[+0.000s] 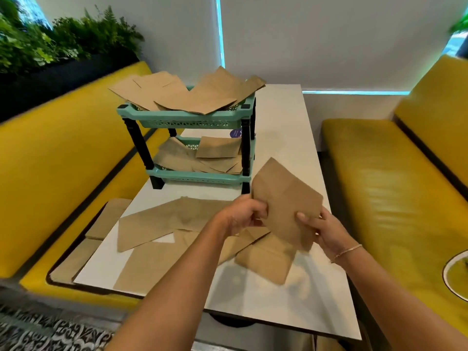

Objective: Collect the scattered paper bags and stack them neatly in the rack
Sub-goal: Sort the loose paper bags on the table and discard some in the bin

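One bag [286,203] was up off the table [278,127], held between both hands, tilted with its upper corner toward the rack [192,138]. The left hand [243,216] gripped its left edge, fingers curled over the paper; the right hand [321,229] pinched the lower right part, thumb on the face and fingers behind. Both forearms reached in from the bottom of the view, the left crossing over the loose bags, the right wrist wearing one thin bracelet [347,252].

The rack had two teal shelves on black posts and stood on the left half of the table, well beyond the hands. The top shelf [184,117] carried an untidy heap [187,95] — at least four bags, fanned out and hanging over the rim; the exact count was unclear where they overlapped. The lower shelf [202,176] held a second jumble [202,158], at least three bags, one lying squarer than the rest.

On the table below the hands lay a scattered layer [162,224] of roughly five overlapping bags — edges blurred, so the number was uncertain. Two more bags [101,224] sat off the table's left edge on the left bench [50,160].

Two yellow benches flanked the table, the right bench [395,178] bare on its seat. One row of plants [63,39] ran behind the left one.
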`<state>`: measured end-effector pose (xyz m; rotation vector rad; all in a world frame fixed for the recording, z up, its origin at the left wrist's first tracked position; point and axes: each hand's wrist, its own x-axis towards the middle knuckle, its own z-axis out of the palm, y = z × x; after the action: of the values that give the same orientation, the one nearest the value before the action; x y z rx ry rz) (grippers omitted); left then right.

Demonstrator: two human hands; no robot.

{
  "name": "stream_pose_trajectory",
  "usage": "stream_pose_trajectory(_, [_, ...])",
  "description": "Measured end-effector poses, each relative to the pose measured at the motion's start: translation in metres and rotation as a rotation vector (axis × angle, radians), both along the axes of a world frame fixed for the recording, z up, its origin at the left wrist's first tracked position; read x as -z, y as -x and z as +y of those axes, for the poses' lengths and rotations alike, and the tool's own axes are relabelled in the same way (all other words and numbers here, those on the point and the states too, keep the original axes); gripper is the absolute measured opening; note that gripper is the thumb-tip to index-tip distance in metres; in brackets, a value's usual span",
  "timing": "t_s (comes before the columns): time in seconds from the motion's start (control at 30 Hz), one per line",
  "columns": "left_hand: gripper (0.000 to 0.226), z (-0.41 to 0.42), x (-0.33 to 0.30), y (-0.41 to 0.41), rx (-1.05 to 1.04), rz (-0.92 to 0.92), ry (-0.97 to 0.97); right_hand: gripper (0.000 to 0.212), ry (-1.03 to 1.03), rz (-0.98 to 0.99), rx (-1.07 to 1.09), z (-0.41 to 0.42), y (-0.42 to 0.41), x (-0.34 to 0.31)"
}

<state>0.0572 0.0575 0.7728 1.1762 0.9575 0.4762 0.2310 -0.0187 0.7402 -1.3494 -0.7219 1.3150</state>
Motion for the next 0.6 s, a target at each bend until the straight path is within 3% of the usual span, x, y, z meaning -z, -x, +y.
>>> stream_pose_trajectory(0.07, [0.012, 0.002, 0.015, -0.001, -0.044, 0.036, 0.011, 0.054, -0.010, 0.049, 0.023, -0.001, -0.008, 0.004])
stream_pose_trajectory(0.13, [0.016, 0.011, 0.035, 0.001, -0.096, 0.232, -0.107, 0.046, 0.069, -0.045, 0.126, -0.001, -0.018, 0.012])
stream_pose_trajectory(0.27, [0.064, 0.021, 0.079, 0.017, -0.135, 0.857, -0.447, 0.035, 0.279, -0.402, 0.252, -0.005, -0.041, 0.024])
stream_pose_trajectory(0.33, [0.073, 0.017, 0.096, 0.024, -0.074, 1.057, -0.556, 0.031, 0.321, -0.515, 0.267, -0.011, -0.049, 0.028])
stream_pose_trajectory(0.6, [0.026, 0.020, 0.087, 0.014, -0.050, 1.241, -0.665, 0.030, 0.313, -0.655, 0.254, -0.025, -0.064, 0.033])
